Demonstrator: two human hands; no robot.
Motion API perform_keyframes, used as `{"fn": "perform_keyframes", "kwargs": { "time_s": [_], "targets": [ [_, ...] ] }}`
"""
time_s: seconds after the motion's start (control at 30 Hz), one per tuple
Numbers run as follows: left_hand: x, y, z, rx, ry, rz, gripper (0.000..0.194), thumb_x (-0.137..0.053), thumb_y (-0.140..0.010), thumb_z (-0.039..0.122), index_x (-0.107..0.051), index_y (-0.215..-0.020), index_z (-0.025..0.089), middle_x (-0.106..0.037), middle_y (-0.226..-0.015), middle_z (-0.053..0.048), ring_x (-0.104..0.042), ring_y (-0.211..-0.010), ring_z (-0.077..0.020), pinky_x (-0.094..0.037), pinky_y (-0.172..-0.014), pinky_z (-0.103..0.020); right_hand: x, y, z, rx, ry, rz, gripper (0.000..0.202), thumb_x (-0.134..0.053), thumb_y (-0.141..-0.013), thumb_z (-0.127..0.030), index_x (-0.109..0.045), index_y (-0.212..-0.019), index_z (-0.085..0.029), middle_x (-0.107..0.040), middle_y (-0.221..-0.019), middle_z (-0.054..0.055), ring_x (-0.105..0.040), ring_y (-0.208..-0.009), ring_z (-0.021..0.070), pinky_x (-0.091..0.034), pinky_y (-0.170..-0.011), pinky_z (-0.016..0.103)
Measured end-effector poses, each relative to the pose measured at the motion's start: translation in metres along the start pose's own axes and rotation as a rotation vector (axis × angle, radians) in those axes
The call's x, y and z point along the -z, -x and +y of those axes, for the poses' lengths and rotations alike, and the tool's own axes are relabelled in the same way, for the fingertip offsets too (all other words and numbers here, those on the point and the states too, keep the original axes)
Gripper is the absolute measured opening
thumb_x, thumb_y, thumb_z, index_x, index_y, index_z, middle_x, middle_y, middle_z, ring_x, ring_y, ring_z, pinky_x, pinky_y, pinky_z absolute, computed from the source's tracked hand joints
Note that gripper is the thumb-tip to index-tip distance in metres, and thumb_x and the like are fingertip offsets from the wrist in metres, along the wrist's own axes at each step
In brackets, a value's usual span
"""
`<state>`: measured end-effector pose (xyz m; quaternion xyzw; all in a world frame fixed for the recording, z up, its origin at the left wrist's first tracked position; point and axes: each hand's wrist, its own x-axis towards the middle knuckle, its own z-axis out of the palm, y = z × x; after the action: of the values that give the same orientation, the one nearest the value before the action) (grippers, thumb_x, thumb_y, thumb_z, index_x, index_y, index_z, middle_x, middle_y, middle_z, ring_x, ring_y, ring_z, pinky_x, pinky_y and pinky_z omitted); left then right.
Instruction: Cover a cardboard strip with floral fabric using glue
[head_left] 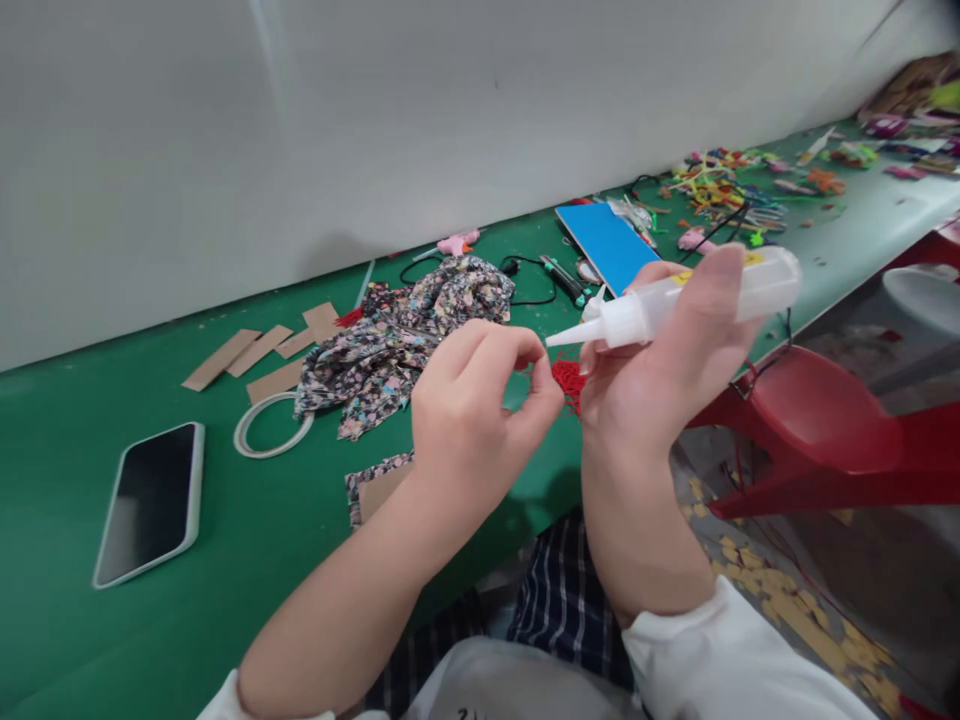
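My right hand (664,345) is wrapped round a clear squeeze bottle (769,285) with a long white nozzle, held level above the table. The nozzle tip points left, close to the fingertips of my left hand (487,395). Thumb and forefinger of my left hand are pinched together; what they hold, if anything, is too small to make out. A bundle of red strands (570,383) shows between the two hands. Under my left wrist lies a piece of brown card (381,490) on floral fabric. Crumpled floral cloth (397,340) rests behind my left hand.
On the green table (247,520) are a phone (150,505), a tape roll (244,440), cardboard strips (223,360), a pink glue gun (457,243), a cutter (566,282) and a blue board (609,245). Colourful scraps lie at the back right. A red stool (825,410) stands at the right.
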<state>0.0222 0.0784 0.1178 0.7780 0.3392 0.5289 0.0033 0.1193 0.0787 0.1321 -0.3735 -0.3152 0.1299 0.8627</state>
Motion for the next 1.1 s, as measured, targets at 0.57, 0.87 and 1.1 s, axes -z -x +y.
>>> {"fn": "perform_keyframes", "kwargs": {
  "time_s": [0.57,0.87,1.1],
  "targets": [
    [-0.0011,0.0018,-0.0014,0.015,-0.010,0.027,0.007,-0.057,-0.076,0.012,-0.057,-0.078,0.019,-0.060,-0.072,0.001,-0.055,-0.067,-0.0106,-0.046,-0.063,-0.024,-0.0020,0.0003,-0.0025,-0.095,-0.091,0.033,0.015,-0.051,-0.081,-0.041,-0.042,-0.081,-0.029,-0.046,-0.063,-0.009,-0.043,-0.036,0.0026,-0.039,-0.030,0.013],
    [-0.0034,0.0005,-0.0007,0.011,-0.022,0.064,0.011,-0.056,-0.074,0.009,-0.054,-0.072,0.019,-0.057,-0.067,0.002,-0.053,-0.064,-0.0102,-0.045,-0.061,-0.024,-0.0035,0.0026,-0.0037,-0.082,-0.045,0.061,0.016,-0.052,-0.080,-0.039,-0.039,-0.084,-0.031,-0.046,-0.065,-0.009,-0.048,-0.040,0.0049,-0.043,-0.033,0.016],
    [-0.0030,0.0004,-0.0010,0.000,-0.001,0.078,0.013,-0.055,-0.073,0.007,-0.053,-0.070,0.019,-0.054,-0.065,0.002,-0.052,-0.062,-0.0099,-0.045,-0.060,-0.023,0.0004,-0.0022,0.0004,-0.147,-0.110,-0.020,0.014,-0.047,-0.083,-0.042,-0.044,-0.080,-0.029,-0.045,-0.064,-0.008,-0.043,-0.037,0.0035,-0.036,-0.027,0.014]
  ]
}}
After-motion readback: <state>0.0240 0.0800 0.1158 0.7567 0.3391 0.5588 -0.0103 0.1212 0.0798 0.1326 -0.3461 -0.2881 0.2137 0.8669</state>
